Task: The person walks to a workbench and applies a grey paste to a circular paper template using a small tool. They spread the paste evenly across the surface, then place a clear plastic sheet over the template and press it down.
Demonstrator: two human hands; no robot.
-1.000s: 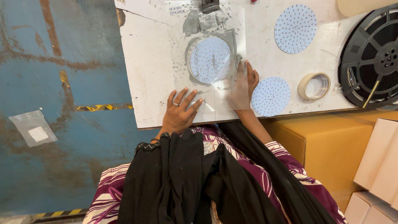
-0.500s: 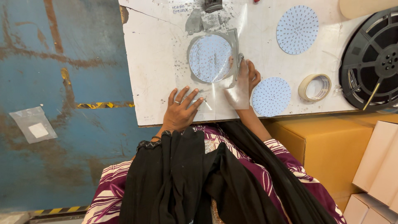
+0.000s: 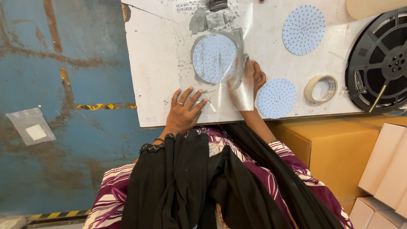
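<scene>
There are three round blue discs with dots on the white table. One disc lies under a clear sheet, one disc lies far up on the right, and one disc lies near the front edge. There is one tape roll, one big black reel and one small clear bag down on the floor.

The left hand lies flat with fingers spread wide, pressing on the near edge of the sheet. It grips nothing. The right hand is on the right side of the sheet, partly under it, fingers bent at the sheet's edge beside the covered disc. I cannot tell if it pinches the sheet or just pushes it.

The hands are close to the front edge of the table. The left part of the table is bare, with room to move. On the right, the near disc is just beside the right hand, and the tape roll and reel sit past it.

The table is white, scratched and smudged with gray. The floor is blue with rust marks and a yellow-black stripe. Brown boxes stand below the table on the right.
</scene>
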